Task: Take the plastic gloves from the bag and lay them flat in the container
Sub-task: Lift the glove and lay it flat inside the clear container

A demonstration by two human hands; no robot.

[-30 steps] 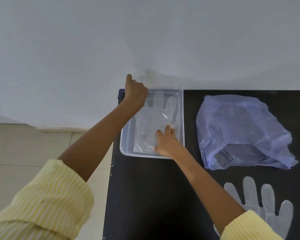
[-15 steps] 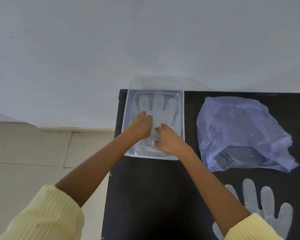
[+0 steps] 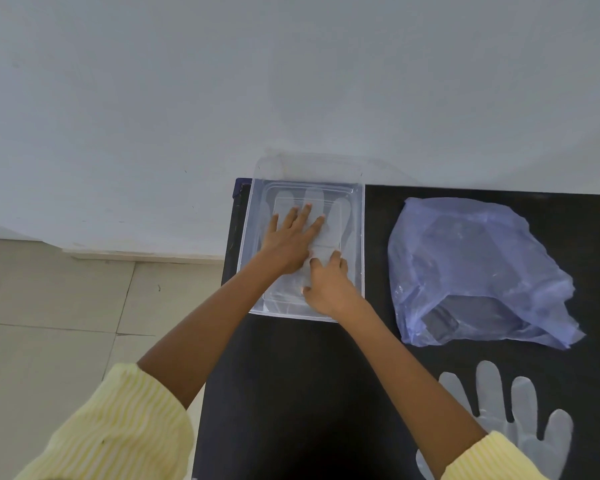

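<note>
- Where the black tabletop (image 3: 291, 393) meets the pale wall, a clear rectangular plastic container (image 3: 359, 237) sits at the table's far left corner, with both of the person's bare hands inside it.
- The left hand (image 3: 288, 244) lies palm down with its fingers spread and straight, pressing on a thin, see-through plastic glove (image 3: 340, 216) that lies flat on the container floor – its fingertips point toward the wall.
- The right hand (image 3: 329, 285) rests just beside the left, nearer the container's front edge, fingers curled loosely on the same glove; whether it pinches the plastic cannot be told.
- To the right of the container, apart from it, lies a crumpled, translucent blue plastic bag (image 3: 475, 268) – its mouth faces the person.
- Nearer the person, below the bag, another clear plastic glove (image 3: 523, 420) lies flat on the table, partly hidden by the right forearm.
- Both arms wear pale yellow striped sleeves (image 3: 118, 431), pushed up.
</note>
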